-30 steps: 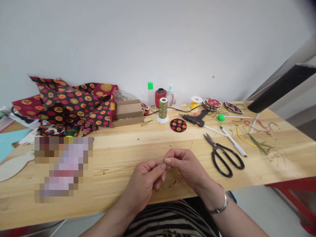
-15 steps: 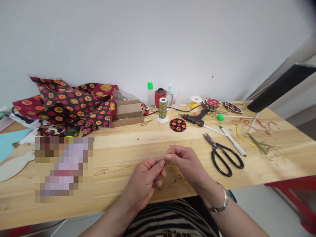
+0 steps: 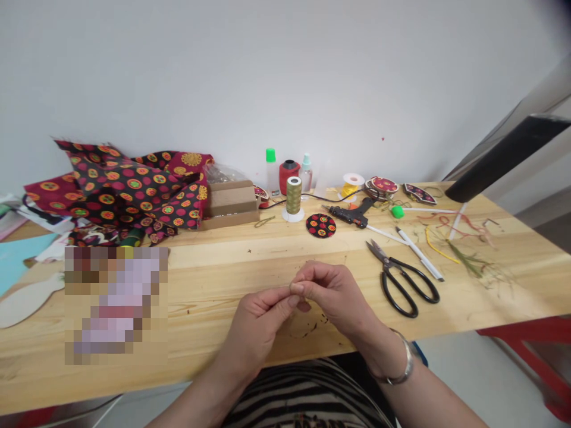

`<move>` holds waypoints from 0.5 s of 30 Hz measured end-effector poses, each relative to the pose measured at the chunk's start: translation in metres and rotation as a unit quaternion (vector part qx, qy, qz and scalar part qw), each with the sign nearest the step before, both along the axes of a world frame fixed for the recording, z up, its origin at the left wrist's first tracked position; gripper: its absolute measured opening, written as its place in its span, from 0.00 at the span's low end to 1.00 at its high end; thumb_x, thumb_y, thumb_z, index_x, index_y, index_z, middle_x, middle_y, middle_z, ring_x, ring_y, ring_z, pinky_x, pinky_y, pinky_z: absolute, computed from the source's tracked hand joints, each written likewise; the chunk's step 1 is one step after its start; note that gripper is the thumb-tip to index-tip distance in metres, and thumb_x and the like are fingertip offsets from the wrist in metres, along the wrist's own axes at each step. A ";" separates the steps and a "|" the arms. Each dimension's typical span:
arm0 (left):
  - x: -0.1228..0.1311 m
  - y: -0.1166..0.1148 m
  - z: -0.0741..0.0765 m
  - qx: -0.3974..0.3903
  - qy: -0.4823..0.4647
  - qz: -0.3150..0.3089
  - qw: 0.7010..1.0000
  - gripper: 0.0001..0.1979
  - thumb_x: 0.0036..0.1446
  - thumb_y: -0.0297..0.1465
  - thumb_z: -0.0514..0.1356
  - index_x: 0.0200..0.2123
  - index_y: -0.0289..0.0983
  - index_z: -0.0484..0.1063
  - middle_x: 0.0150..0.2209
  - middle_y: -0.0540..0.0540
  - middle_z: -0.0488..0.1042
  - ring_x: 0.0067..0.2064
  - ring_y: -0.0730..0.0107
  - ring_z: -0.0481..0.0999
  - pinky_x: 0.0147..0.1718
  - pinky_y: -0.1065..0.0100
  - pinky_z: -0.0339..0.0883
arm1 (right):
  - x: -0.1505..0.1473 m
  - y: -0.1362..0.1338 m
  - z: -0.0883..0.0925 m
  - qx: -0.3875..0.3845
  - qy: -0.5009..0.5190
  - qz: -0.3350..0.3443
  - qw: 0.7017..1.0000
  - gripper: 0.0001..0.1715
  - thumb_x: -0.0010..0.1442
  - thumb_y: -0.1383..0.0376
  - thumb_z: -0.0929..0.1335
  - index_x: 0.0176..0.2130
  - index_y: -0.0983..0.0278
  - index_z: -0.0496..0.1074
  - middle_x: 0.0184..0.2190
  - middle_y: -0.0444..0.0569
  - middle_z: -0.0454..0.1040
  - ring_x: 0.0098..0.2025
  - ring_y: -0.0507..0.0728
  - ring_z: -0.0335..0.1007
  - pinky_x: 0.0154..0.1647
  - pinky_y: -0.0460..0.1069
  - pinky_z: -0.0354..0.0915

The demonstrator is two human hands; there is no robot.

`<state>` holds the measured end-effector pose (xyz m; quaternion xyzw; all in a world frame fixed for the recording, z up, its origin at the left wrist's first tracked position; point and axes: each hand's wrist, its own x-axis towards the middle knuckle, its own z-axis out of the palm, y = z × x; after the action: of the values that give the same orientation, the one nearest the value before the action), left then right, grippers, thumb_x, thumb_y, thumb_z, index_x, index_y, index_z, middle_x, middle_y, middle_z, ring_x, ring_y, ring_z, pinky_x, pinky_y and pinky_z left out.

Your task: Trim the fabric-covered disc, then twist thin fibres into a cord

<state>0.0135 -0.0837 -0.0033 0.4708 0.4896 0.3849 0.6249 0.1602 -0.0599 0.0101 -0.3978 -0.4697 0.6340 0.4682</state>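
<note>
Spanning the view, the pale wooden tabletop (image 3: 200, 273) showed long streaked grain. Left rear: a crumpled heap of black-and-maroon printed cloth (image 3: 129, 187), round motifs, upper edge frayed. Right end: a smooth black cylinder (image 3: 504, 160), slanted. Steel scissors with black looped handles (image 3: 388, 264) lay flat, blades slightly parted, just right of the hands.

Left hand (image 3: 263, 321) and right hand (image 3: 328, 297) met above the near edge, fingers curled, thumb and forefinger of each pinched tip to tip. Could not tell what, if anything, sat between the fingertips; too small to resolve.

Beside the cloth: a creased brown cardboard box (image 3: 232, 202). Farther right, a black plastic glue gun (image 3: 352, 215) lay on its side. An upright olive thread spool on a white flared base (image 3: 293, 197) stood between box and gun. Just in front of the gun, a flat round disc of black patterned fabric (image 3: 321, 226). Smallest: thin dark scraps (image 3: 319, 326), irregular, scattered on the wood below the right hand.
</note>
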 end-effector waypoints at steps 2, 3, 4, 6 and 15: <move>-0.001 0.002 0.002 0.049 0.012 0.007 0.999 0.08 0.52 0.34 0.61 0.35 0.43 0.80 0.34 0.48 0.74 0.39 0.67 0.70 0.40 0.68 0.61 | 0.001 0.000 0.000 0.027 -0.019 -0.010 0.999 0.05 0.47 0.66 0.72 0.22 0.65 0.74 0.22 0.42 0.69 0.26 0.49 0.64 0.29 0.46 0.63; -0.002 0.003 0.003 0.075 0.021 0.013 0.997 0.07 0.52 0.33 0.61 0.34 0.44 0.80 0.41 0.48 0.73 0.46 0.64 0.68 0.46 0.65 0.59 | 0.002 0.000 0.000 0.044 -0.025 -0.013 0.999 0.03 0.47 0.66 0.72 0.25 0.64 0.75 0.25 0.43 0.71 0.29 0.50 0.66 0.33 0.46 0.64; -0.002 0.004 0.004 0.098 0.038 0.020 0.994 0.07 0.51 0.34 0.62 0.33 0.44 0.80 0.46 0.47 0.70 0.50 0.62 0.65 0.50 0.63 0.56 | 0.003 0.000 0.000 0.058 -0.028 -0.017 0.998 0.03 0.49 0.66 0.72 0.28 0.63 0.77 0.29 0.44 0.73 0.33 0.51 0.67 0.36 0.47 0.64; -0.004 0.007 0.006 0.133 0.078 0.043 0.987 0.05 0.50 0.34 0.63 0.29 0.44 0.80 0.52 0.47 0.66 0.53 0.60 0.62 0.54 0.61 0.51 | 0.005 0.001 -0.001 0.071 -0.022 -0.024 0.997 0.10 0.53 0.64 0.69 0.37 0.60 0.77 0.36 0.46 0.75 0.39 0.52 0.69 0.42 0.49 0.65; -0.003 0.009 0.005 0.081 -0.052 0.146 0.985 0.02 0.45 0.31 0.66 0.26 0.41 0.80 0.61 0.51 0.56 0.50 0.64 0.64 0.50 0.66 0.58 | -0.005 -0.002 -0.004 0.037 -0.020 0.027 0.999 0.16 0.59 0.61 0.65 0.47 0.61 0.72 0.45 0.49 0.75 0.49 0.56 0.69 0.56 0.56 0.59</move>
<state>0.0105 -0.0744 0.0017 0.4232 0.4871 0.5341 0.5462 0.1547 -0.0618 0.0061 -0.3801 -0.5121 0.6207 0.4561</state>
